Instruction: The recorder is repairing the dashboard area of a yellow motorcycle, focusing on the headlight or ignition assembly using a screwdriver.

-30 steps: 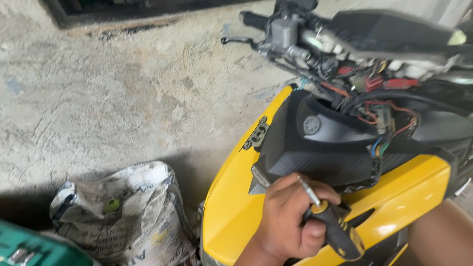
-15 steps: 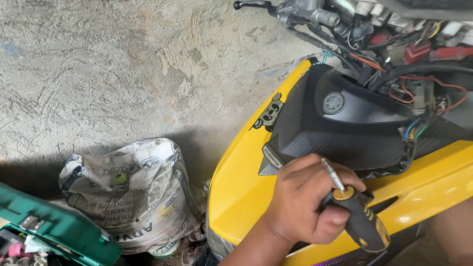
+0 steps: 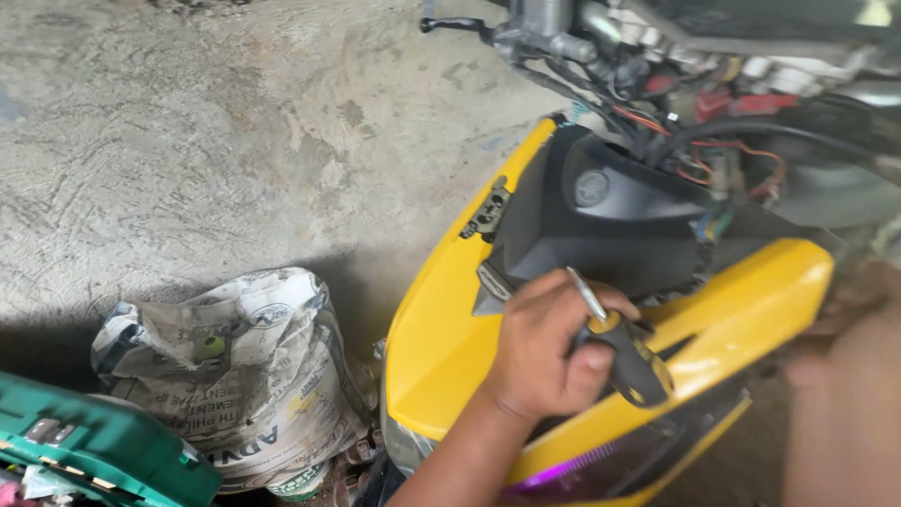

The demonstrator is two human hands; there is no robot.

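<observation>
Head view: left hand [image 3: 544,352] clenched around black-and-yellow screwdriver [image 3: 624,352], lower centre of frame, against yellow scooter panel [image 3: 441,329]. Right hand [image 3: 845,376] blurred at right edge; grip indeterminate.

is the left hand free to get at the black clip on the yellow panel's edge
Probably yes, but not empty: the left hand rests on the yellow panel just below the black clip, with bare panel between them. Its grip is shut on a screwdriver, so it would have to work around that.
</observation>
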